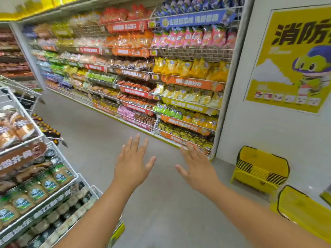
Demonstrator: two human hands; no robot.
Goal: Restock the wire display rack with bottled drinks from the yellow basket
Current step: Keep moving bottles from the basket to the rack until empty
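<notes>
Both my hands are stretched out in front of me over the grey floor, fingers spread, holding nothing. My left hand (133, 162) is at centre, my right hand (196, 166) beside it to the right. The white wire display rack (59, 190) stands at the left, its tiers filled with bottled drinks (48, 182) bearing green and brown labels. A yellow basket (302, 208) lies at the lower right near the wall; its inside is not visible.
A stack of yellow baskets (261, 170) sits on a yellow stand by the white wall. Long shelves of snack bags (189, 97) run along the far side of the aisle. A yellow poster (293, 56) hangs on the wall. Grey floor (100, 129) lies between rack and shelves.
</notes>
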